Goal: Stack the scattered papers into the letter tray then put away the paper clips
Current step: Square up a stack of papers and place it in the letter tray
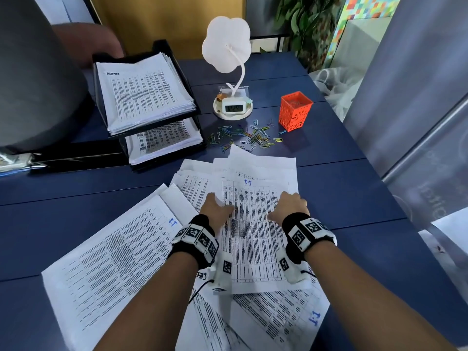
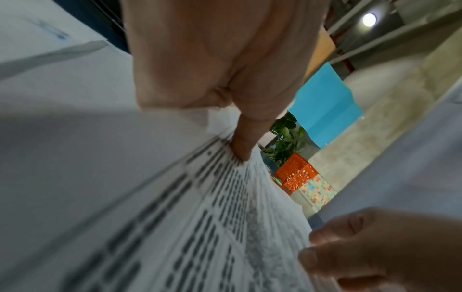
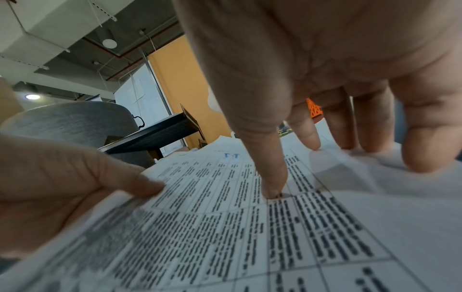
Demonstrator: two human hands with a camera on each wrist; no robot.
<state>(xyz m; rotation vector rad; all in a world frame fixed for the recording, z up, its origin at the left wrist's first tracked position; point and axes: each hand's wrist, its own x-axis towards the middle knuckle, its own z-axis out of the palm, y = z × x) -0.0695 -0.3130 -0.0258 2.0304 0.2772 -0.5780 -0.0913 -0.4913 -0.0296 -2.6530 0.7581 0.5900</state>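
On the dark blue counter my 2 hands gripped the top sheet of the scattered papers, thin white pages printed with dense black tables. My left hand pinched its left edge, thumb on top and fingers curled beneath; my right hand held the right edge, thumb pressing the print and fingers bent over the margin. Beyond the sheets lay the paper clips, a loose scatter of coloured wire loops, just beside a square orange perforated cup. At far left stood the black 2-tier letter tray, both tiers already holding flat paper stacks.
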